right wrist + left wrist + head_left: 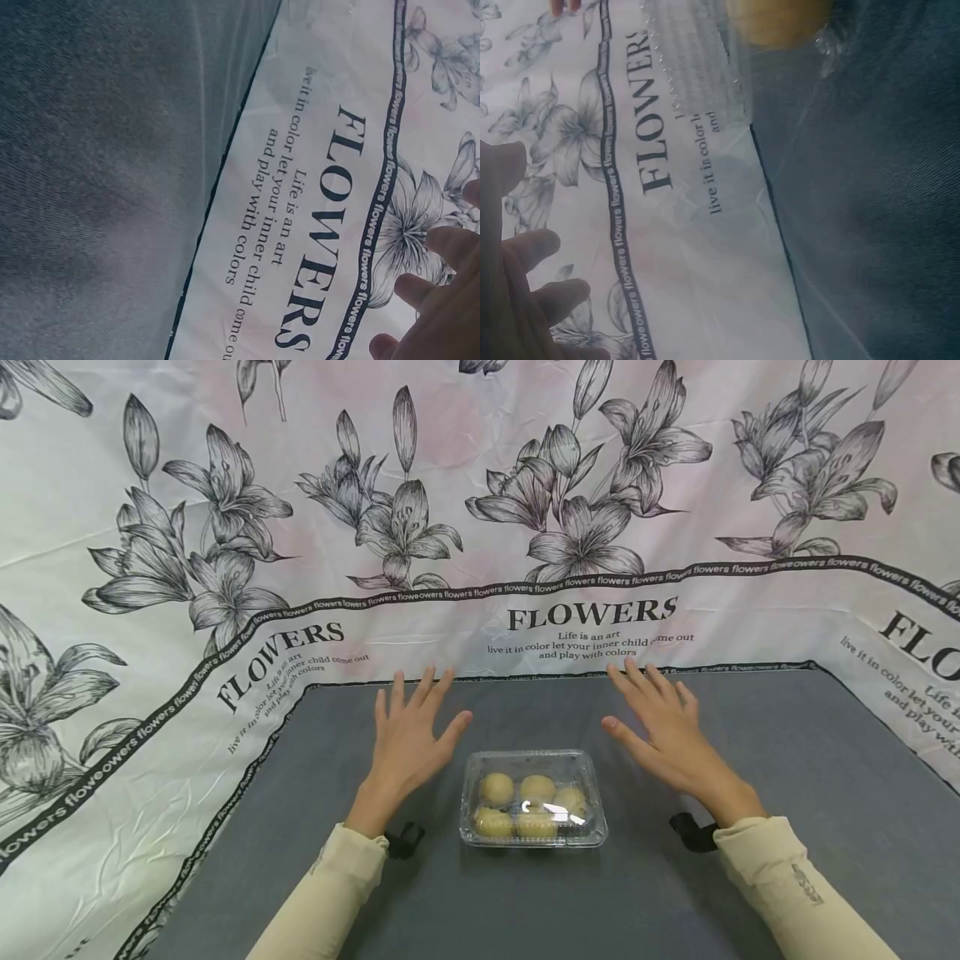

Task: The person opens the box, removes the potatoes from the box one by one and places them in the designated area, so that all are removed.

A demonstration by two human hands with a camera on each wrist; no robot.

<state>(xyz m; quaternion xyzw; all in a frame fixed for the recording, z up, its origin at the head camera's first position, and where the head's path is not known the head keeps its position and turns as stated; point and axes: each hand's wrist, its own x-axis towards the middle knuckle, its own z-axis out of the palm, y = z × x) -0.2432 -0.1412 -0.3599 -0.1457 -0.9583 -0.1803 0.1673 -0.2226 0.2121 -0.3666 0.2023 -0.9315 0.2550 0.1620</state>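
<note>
The person's left hand (411, 739) and right hand (667, 739) are held with fingers spread, gripping nothing. Between them, apart from both, a clear plastic box (531, 842) of round yellowish pieces (537, 789) sits on the grey tabletop (525, 910), before a flower-printed curtain (465, 460).

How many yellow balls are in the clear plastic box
5 visible yellow balls, inside the clear box: left, middle and right in the far row, left and middle in the near row. Glare may hide another at near right.
</note>
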